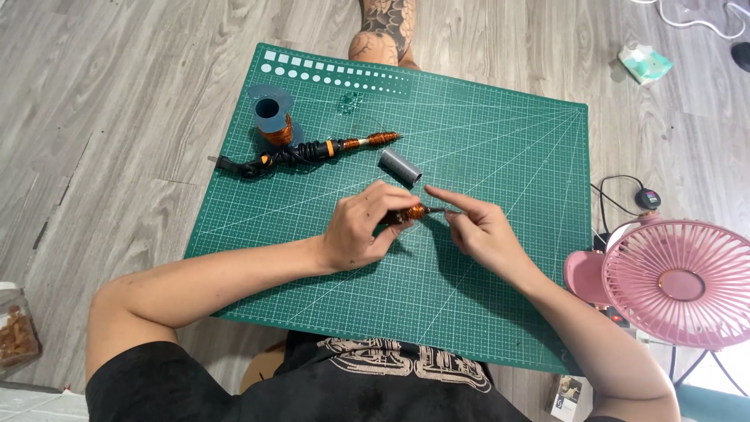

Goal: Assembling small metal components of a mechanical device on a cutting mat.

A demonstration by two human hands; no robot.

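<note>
My left hand grips a small rod wound with copper wire over the middle of a green cutting mat. My right hand pinches the rod's thin tip just to the right, fingers closed on it. A short grey tube lies on the mat just beyond my hands. Farther back left lie a black tool wrapped in copper wire with an orange band and a grey spool of copper wire.
A pink fan stands off the mat's right edge, with black cables and a small round device behind it. A tissue pack lies on the wooden floor at the back right. A jar sits at the left edge. Another person's leg rests beyond the mat.
</note>
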